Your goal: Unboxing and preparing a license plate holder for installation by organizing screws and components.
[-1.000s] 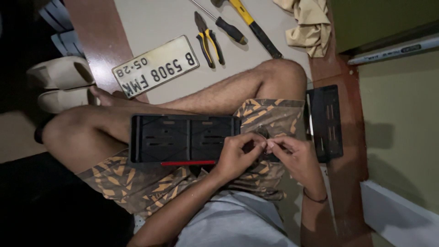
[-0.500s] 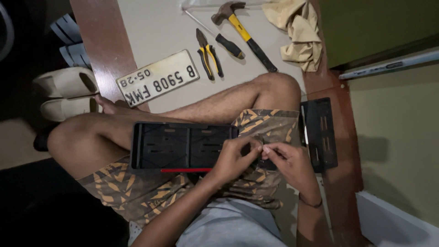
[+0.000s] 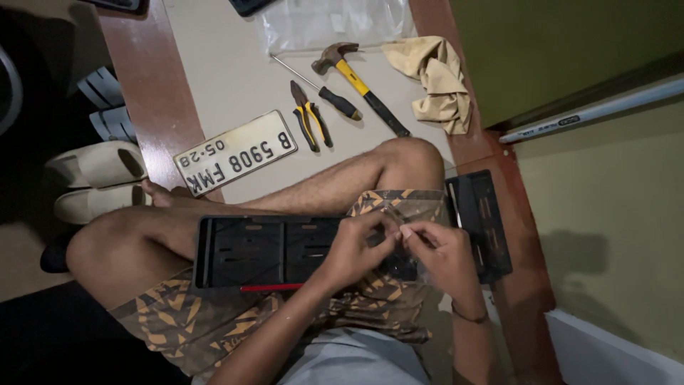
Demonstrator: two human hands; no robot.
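A person sits cross-legged on a pale tiled floor, a long black plastic rectangular plate frame lying across the lap on patterned brown shorts. The left hand rests on the frame's right end, its fingers curled and pressed together at the tips. The right hand, just at its 3 o'clock, meets it fingertip to fingertip, the two pinching something too small to make out. A thin red strip runs along the frame's near edge.

At 3 o'clock from the hands, a second black plastic frame lies on the dark red-brown floor border, just beside the right knee. At 11 o'clock from the hands, a white rectangular metal number plate lies flat on the floor, tilted. At 12 o'clock sit yellow-and-black handled pliers, a black-handled screwdriver and a hammer with yellow-and-black handle, set near one another. A crumpled beige cloth lies at 1 o'clock, next to the hammer, and a clear plastic sheet lies beyond it. A pair of cream slip-on sandals stands at 9 o'clock, near the left knee.
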